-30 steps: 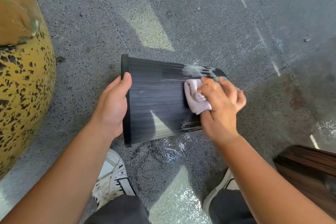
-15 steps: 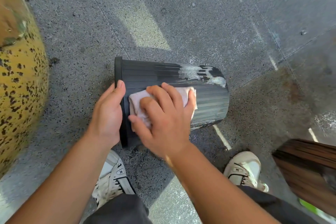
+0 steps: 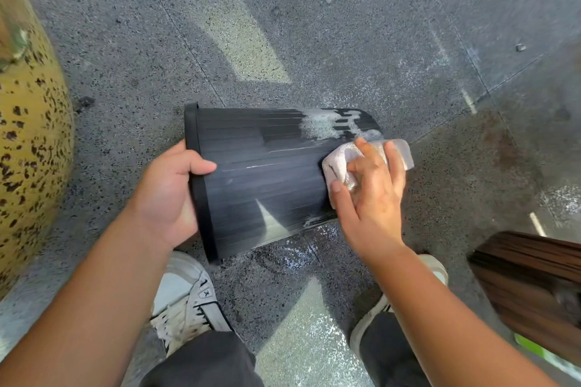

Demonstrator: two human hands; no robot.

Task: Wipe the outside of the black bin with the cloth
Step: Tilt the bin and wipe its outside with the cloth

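The black bin (image 3: 264, 173) lies on its side on the grey stone floor, its rim to the left and its base to the right. White soap foam (image 3: 319, 126) sits on its upper far side near the base. My left hand (image 3: 166, 195) grips the rim, thumb on the ribbed wall. My right hand (image 3: 371, 195) presses a pale cloth (image 3: 341, 163) flat against the wall at the base end, fingers spread over it.
A large yellow speckled pot (image 3: 28, 141) stands close on the left. A brown wooden object (image 3: 534, 286) is at the lower right. My two white shoes (image 3: 185, 302) stand just below the bin on wet, speckled floor (image 3: 314, 41).
My right hand slid the cloth from the base end to the rim end and back to the base end. The left hand stayed on the rim, its thumb now hooked over it.
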